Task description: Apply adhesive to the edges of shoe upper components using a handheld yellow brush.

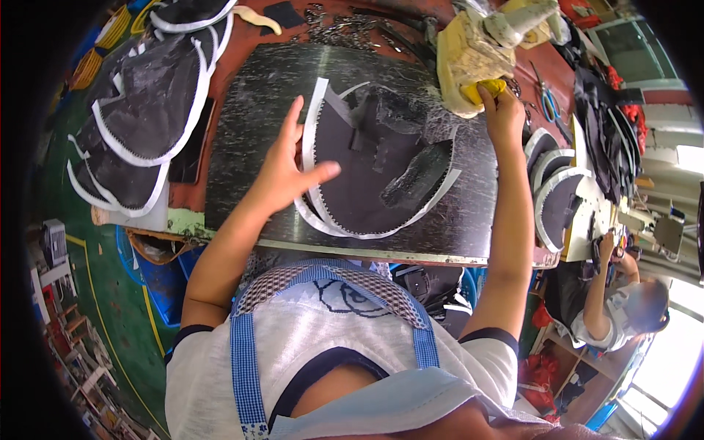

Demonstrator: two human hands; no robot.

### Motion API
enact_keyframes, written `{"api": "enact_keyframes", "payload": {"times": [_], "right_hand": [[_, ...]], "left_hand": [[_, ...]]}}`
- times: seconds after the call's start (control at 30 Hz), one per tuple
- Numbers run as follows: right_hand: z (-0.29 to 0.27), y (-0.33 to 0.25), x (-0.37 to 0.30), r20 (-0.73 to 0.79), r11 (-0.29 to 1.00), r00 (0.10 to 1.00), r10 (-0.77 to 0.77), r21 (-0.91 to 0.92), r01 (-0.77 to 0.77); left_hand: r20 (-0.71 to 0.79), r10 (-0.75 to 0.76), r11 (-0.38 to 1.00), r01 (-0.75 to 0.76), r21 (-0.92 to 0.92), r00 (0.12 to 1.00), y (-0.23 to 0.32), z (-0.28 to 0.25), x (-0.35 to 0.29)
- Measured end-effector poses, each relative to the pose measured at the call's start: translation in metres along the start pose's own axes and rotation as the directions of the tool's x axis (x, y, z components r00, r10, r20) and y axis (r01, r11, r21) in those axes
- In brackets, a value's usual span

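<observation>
Head: panel (350,180) between left hand (284,172) and right hand (504,116)

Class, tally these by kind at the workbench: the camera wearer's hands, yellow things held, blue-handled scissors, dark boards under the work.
Hands, left hand and right hand: 2
Yellow object: 1
Blue-handled scissors: 1 pair
Dark board: 1
Total: 5

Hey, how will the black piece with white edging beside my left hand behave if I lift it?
The black piece probably feels light and floppy, since it looks thin. Its white edging may stay firmer, as it holds a smooth curve. The shiny patches look wet, so might be slippery or tacky.
</observation>
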State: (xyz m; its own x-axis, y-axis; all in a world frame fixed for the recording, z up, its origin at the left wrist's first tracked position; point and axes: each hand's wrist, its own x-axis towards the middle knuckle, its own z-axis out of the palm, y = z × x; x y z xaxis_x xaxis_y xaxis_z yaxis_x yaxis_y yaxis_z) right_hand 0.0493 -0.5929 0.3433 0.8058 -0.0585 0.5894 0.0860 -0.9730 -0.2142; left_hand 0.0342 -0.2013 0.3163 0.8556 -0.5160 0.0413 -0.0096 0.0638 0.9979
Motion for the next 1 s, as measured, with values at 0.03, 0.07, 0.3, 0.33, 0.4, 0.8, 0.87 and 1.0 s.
{"api": "enact_keyframes", "payload": {"times": [0.03,0.07,0.3,0.33,0.4,0.8,0.87,1.0], "right_hand": [[-0.003,0.011,0.001,0.003,1.000,1.000,-0.006,0.011,0.006],[-0.004,0.015,0.006,0.096,0.972,0.973,0.210,0.088,-0.218],[-0.045,-0.078,-0.013,0.672,0.455,0.735,0.090,0.629,-0.630],[-0.044,-0.115,-0.016,0.754,0.437,0.655,-0.043,0.604,-0.667],[-0.023,-0.149,-0.025,0.764,0.536,0.552,-0.334,0.636,-0.555],[-0.060,-0.164,-0.053,0.646,0.652,0.566,-0.513,0.722,-0.232],[-0.051,-0.159,-0.042,0.451,0.726,0.766,-0.459,0.687,0.030],[-0.059,-0.152,-0.068,0.426,0.667,0.672,-0.606,0.733,0.137]], "left_hand": [[-0.040,-0.120,0.974,0.109,-0.200,0.992,-0.001,-0.007,0.001],[-0.022,-0.211,0.943,0.198,-0.267,0.977,-0.002,-0.020,0.000],[0.027,-0.301,0.952,0.302,-0.048,0.953,-0.012,-0.038,0.003],[0.025,-0.301,0.952,0.302,-0.049,0.953,-0.012,-0.038,0.002],[0.033,-0.322,0.947,0.323,-0.001,0.946,-0.007,-0.035,0.010],[-0.052,0.035,0.826,0.000,0.564,0.998,-0.011,-0.023,0.013],[-0.082,0.100,0.783,-0.028,0.621,0.992,-0.010,-0.021,0.016],[-0.074,0.092,0.774,-0.025,0.633,0.993,-0.014,-0.018,0.024]]}}
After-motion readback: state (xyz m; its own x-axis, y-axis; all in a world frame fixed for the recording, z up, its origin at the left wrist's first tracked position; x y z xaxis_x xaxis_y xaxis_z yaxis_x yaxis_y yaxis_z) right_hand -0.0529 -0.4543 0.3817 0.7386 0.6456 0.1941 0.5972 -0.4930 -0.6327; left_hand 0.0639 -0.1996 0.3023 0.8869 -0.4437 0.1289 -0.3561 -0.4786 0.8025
